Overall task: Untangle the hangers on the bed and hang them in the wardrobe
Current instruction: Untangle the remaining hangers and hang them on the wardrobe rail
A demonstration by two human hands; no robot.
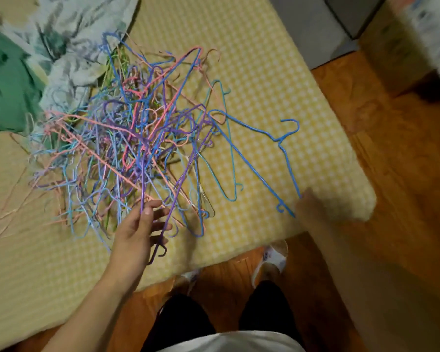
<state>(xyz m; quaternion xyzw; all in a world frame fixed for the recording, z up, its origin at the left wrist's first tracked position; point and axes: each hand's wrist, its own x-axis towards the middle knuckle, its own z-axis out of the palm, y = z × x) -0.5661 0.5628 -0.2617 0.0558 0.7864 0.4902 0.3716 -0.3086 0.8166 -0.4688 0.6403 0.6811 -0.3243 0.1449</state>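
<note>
Hangers [137, 138] tangled on bed [277, 72], hands [137, 229] gripping

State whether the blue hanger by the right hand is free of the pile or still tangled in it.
Mostly free: the blue hanger lies spread flat on the bed, though one end meets the pile.

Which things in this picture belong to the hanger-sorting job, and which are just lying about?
Part of the job:
tangled hangers
purple hanger held in the left hand
blue hanger at the blurred right hand
bed

Just lying about:
crumpled bedding
green cloth
cardboard box
</note>
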